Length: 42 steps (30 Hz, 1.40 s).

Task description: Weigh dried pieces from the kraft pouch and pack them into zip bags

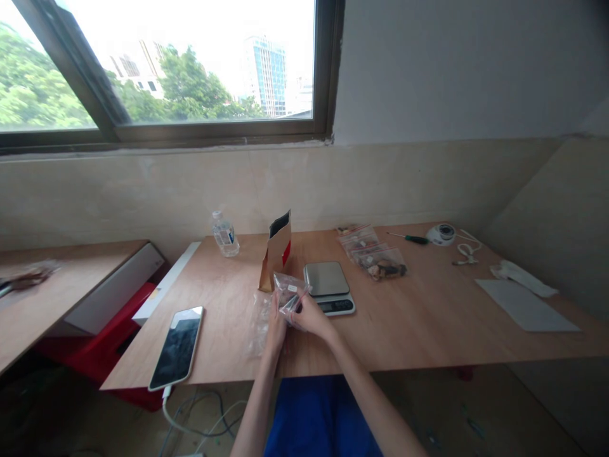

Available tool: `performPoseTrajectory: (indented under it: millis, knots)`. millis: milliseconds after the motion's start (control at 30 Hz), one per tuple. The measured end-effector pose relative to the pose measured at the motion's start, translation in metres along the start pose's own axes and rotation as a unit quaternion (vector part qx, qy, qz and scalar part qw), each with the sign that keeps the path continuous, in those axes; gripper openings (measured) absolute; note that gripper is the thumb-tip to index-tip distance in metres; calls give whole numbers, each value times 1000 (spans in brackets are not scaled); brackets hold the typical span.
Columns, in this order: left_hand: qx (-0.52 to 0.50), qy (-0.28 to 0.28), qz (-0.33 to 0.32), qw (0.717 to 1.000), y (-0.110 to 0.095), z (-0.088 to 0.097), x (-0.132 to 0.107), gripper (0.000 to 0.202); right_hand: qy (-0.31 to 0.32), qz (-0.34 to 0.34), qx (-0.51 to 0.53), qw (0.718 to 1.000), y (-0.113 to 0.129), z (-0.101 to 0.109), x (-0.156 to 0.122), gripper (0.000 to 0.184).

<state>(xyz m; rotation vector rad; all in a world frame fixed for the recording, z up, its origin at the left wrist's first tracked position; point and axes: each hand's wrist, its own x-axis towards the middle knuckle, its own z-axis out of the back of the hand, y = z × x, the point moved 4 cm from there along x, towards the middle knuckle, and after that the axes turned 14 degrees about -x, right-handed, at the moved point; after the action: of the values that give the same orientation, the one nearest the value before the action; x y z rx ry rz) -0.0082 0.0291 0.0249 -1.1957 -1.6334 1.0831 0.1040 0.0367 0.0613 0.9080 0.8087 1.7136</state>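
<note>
One clear plastic bag (291, 284), between the left hand (276, 314) and right hand (310, 316), over the surface (226, 343), just left of the scale (327, 279), each grip clamped on its film; I judge it light, limp, slippery and easily creased, best pinched by both side edges.

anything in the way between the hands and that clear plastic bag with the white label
Nothing visible: the left hand and right hand are both at the clear plastic bag. The brown paper bag stands beyond it and the scale sits to its right, neither in between.
</note>
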Motion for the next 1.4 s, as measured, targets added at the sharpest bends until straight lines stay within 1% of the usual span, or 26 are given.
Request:
performPoseTrajectory:
  millis: [100,200,300,367,500,600,700,933,1067,1167,1300,1400]
  knots:
    - [-17,12,-12,1000,0,0,0,32,38,9,24,999,-3,-4,-2,54]
    - [-19,10,-14,1000,2,-1,2,31,15,19,15,1000,-5,-5,-2,55]
    - [3,1,-20,1000,7,0,5,31,-23,16,-4,1000,-6,-7,0,46]
    - [18,-17,-18,1000,10,2,6,33,-42,6,-15,999,-8,-7,0,37]
    - [43,-49,-14,998,12,5,7,41,-84,-3,-54,995,-9,-1,-1,26]
    - [51,-40,-27,998,9,3,6,40,-70,15,-83,994,-5,-1,-3,20]
    - [45,-40,-34,998,7,2,6,40,-66,21,-93,993,-3,-3,-3,20]
    - [77,-46,-36,995,8,4,7,40,-73,-46,-116,989,-16,-10,-5,23]
    - [83,-63,-39,994,6,7,7,40,-43,-57,-94,993,-12,-11,-7,18]
    - [76,-70,-40,994,4,7,6,42,-39,-70,-72,994,-10,-10,-7,18]
    - [54,-82,-14,995,3,8,6,45,-42,-76,-44,995,-10,-6,-5,11]
    - [25,-75,9,997,4,7,6,46,-32,-102,-15,994,-11,2,-3,12]
